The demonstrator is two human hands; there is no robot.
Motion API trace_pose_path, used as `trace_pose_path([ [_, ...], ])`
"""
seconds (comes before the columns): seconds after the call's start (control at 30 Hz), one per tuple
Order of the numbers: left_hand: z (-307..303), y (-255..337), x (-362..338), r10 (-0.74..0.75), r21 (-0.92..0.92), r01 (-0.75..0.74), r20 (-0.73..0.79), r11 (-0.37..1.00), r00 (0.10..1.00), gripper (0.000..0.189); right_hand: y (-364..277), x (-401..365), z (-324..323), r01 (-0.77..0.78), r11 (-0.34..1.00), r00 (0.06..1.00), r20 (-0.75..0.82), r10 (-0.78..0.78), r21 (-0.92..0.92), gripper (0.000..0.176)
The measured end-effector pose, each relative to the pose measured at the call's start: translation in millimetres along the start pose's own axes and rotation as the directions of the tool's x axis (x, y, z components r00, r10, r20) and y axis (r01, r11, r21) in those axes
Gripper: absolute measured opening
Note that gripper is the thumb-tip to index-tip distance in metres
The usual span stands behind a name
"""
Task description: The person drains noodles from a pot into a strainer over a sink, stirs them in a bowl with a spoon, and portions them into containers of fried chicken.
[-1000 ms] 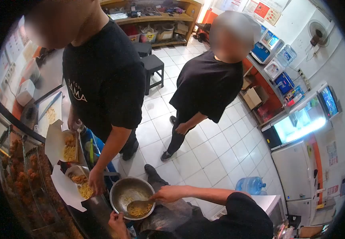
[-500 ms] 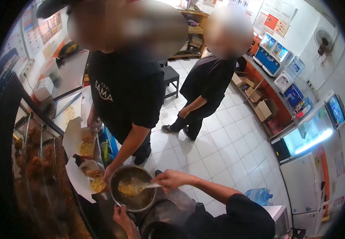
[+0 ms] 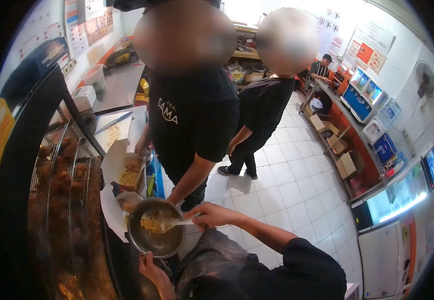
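My left hand (image 3: 153, 271) grips the near rim of a round metal mixing bowl (image 3: 168, 246), thumb up at its edge. Closed around the handle of a pale spoon (image 3: 183, 221) is my right hand (image 3: 212, 215); the spoon's head sits in the bowl among yellow, noodle-like food (image 3: 153, 223). Overlapping the bowl's left side in view is an open white takeaway box (image 3: 113, 212), largely covered by it. Behind that stands a second open box (image 3: 115, 163) with yellow food and a browned piece inside. A co-worker's forearm (image 3: 193, 180) reaches down behind the bowl, its hand hidden.
A glass display case (image 3: 59, 200) with fried pieces on racks borders my left. One co-worker (image 3: 192, 120) stands directly across, another (image 3: 262, 120) behind. A cutting board with a knife (image 3: 113, 122) lies beyond the boxes. Drink dispensers (image 3: 361, 95) and a fridge (image 3: 384, 255) line the right.
The bowl, with both my hands, has moved left over the nearer box. My view has shifted, and a seated person now shows at the back. The co-worker's hand beside the bowl has become hidden.
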State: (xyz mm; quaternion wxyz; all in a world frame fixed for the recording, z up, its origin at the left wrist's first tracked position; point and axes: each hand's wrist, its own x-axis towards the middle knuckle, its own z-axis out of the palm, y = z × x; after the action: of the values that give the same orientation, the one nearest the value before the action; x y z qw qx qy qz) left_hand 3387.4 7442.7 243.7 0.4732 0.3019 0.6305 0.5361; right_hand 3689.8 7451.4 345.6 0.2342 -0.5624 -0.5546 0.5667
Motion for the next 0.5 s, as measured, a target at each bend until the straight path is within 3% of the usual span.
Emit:
trace_pose_path([
  [0.07, 2.6, -1.3, 5.3, 0.018, -0.032, -0.017, 0.033, 0.999, 0.999, 0.024, -6.7, 4.5, -0.5, -0.023, 0.999, 1.0, -0.009, 0.023, 0.045, 0.037],
  [0.13, -3.6, -2.2, 8.4, 0.019, -0.207, 0.017, 0.169, 0.978, 0.985, 0.017, -2.6, 9.8, 8.8, -0.008, 0.995, 1.0, 0.006, 0.007, 0.103, 0.037],
  [0.17, 2.4, 11.8, 1.7, -0.041, -0.194, 0.071, 0.152, 0.978, 0.987, 0.01, -3.3, 13.0, 8.3, 0.01, 0.992, 1.0, -0.009, -0.009, 0.124, 0.038],
  [0.27, 8.1, -1.0, 16.1, -0.004, -0.269, 0.048, 0.159, 0.962, 0.987, 0.006, -14.2, 16.3, 3.0, 0.023, 0.991, 0.999, -0.042, -0.017, 0.129, 0.038],
  [0.4, 40.7, 14.3, 29.2, 0.015, -0.309, 0.034, 0.155, 0.95, 0.988, 0.008, -27.5, 25.6, -19.3, 0.035, 0.994, 0.996, -0.084, -0.026, 0.107, 0.037],
  [0.43, 43.3, 18.3, 33.2, -0.01, -0.203, 0.037, 0.133, 0.979, 0.991, 0.012, -31.4, 25.9, -21.3, 0.075, 0.993, 0.991, -0.121, -0.064, 0.092, 0.036],
  [0.5, 56.3, 21.8, 38.0, -0.012, -0.255, 0.042, 0.117, 0.966, 0.993, 0.013, -41.3, 26.6, -25.1, 0.094, 0.993, 0.983, -0.165, -0.082, 0.069, 0.036],
])
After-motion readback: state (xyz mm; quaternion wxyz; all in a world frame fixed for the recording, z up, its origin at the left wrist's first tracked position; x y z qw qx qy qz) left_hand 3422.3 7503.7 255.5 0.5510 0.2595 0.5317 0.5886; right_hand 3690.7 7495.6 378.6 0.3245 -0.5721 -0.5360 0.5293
